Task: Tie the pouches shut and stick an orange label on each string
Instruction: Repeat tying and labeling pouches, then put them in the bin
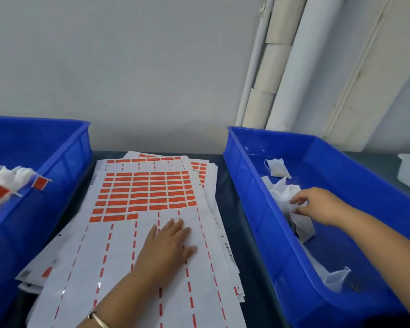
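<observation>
Now left hand (168, 247) lies flat, fingers straight, on label sheet (118, 252); right hand (317, 205) pinches a white pouch (303, 224) in right blue bin (365, 301).

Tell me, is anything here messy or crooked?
A little. The label sheets under the left hand are stacked crooked, their edges fanned out and not lined up. In the right bin, the white pouches that the right hand reaches into lie in a crumpled heap. Nothing looks spilled or broken.
</observation>
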The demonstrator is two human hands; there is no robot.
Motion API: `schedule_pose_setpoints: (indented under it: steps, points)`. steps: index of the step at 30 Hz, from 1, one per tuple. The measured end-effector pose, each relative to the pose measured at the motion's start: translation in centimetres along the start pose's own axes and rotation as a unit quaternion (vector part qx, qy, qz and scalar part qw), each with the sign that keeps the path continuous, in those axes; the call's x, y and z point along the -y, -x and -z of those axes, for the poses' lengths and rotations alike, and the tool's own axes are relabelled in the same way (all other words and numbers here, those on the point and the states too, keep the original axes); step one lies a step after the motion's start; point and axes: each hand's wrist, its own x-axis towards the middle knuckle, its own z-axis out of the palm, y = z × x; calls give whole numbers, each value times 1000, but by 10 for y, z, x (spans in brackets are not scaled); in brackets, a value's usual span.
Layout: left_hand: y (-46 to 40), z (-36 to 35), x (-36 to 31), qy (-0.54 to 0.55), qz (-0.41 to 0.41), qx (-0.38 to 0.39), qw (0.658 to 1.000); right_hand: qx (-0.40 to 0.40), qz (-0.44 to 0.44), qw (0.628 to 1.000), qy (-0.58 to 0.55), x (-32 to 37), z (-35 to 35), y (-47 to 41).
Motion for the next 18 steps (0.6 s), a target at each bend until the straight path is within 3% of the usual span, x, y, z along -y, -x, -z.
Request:
schedule_pose_setpoints:
  steps: [7,12,18]
  points:
    - [-1,-8,5,15,-6,-36,999,-85,51,995,2,12,-4,-9]
    - [0,-9,6,30,-8,-49,998,-81,78,988,104,18,7,-6]
    - [-1,-6,3,49,3,-42,998,-163,69,975,137,34,39,-2]
